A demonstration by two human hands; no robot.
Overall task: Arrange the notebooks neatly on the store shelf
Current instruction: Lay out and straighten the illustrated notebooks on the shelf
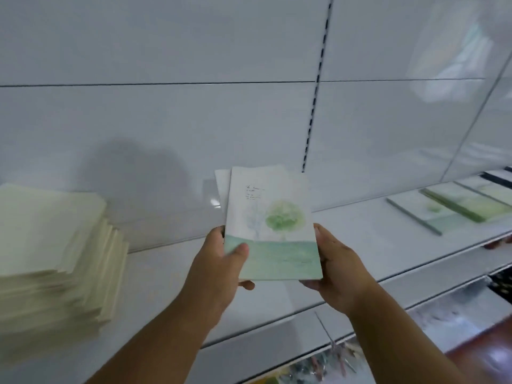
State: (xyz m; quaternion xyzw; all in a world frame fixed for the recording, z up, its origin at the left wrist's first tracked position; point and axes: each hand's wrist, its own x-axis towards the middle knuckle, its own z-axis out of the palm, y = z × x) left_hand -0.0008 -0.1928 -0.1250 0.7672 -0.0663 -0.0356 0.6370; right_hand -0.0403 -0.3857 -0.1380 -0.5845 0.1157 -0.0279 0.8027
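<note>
You face a white store shelf backed by glossy white wall panels, split by a horizontal seam and a slotted upright strip. Soft light glares off the panels at upper right, and a dim shadow falls at lower left. Reddish-brown floor shows below the shelf's edge at lower right.

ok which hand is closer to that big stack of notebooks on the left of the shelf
Left. The left hand grips the tree-cover notebook's left edge, on the side facing the stack. The right hand holds its right edge, farther away.
</note>
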